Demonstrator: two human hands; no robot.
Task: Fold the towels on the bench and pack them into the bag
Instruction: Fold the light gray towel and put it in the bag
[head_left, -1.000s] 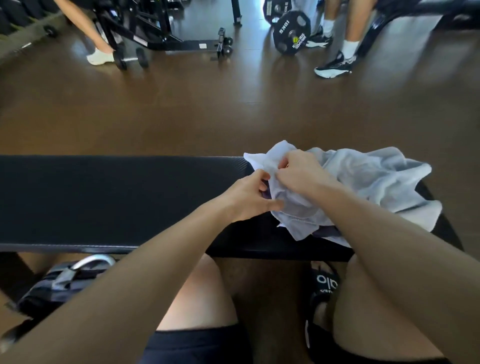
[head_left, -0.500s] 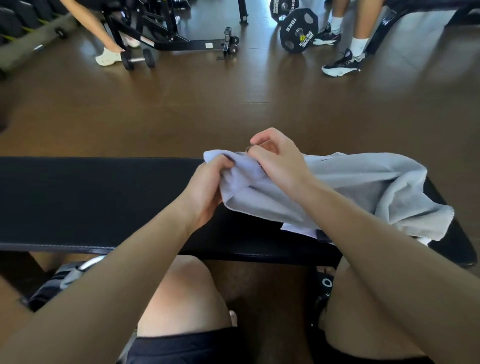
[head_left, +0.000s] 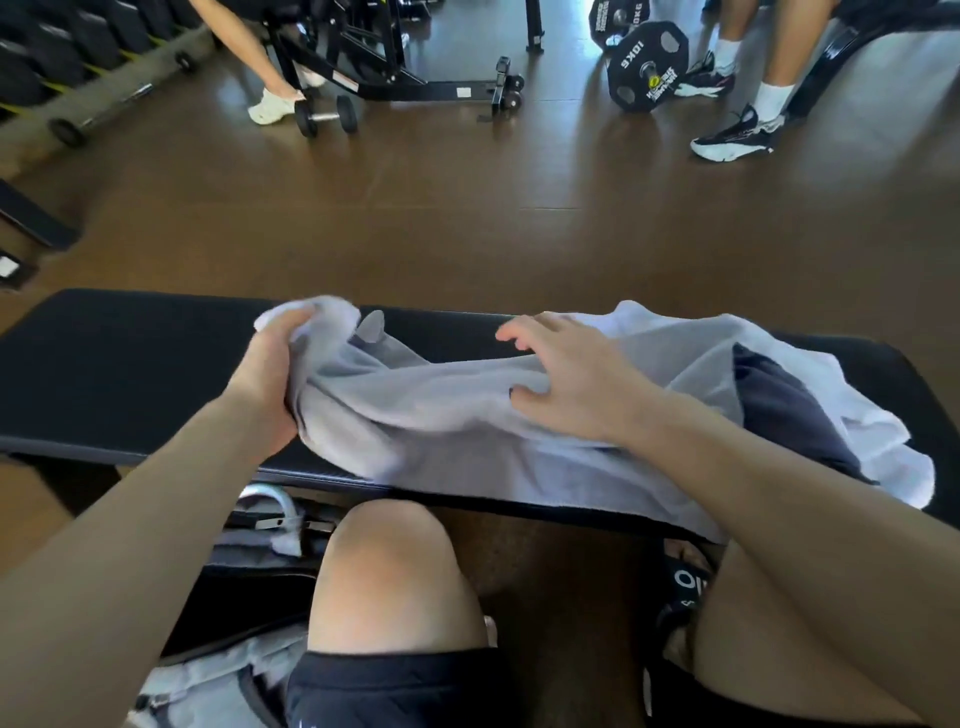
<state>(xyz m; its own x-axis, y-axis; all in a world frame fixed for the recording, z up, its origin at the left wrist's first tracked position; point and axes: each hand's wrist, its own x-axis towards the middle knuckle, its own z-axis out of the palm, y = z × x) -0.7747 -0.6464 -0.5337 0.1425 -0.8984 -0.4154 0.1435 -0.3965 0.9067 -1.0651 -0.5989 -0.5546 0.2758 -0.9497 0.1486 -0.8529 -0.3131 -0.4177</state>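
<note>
Towels numbered two: a grey towel gripped by the left hand, with the open right hand flat on it, and a dark towel, both on the surface.

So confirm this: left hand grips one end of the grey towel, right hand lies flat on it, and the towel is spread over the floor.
Wrong on one point. The head view shows the towel lying on the black bench, not the floor. The left hand does grip its end and the right hand lies flat on it.
</note>
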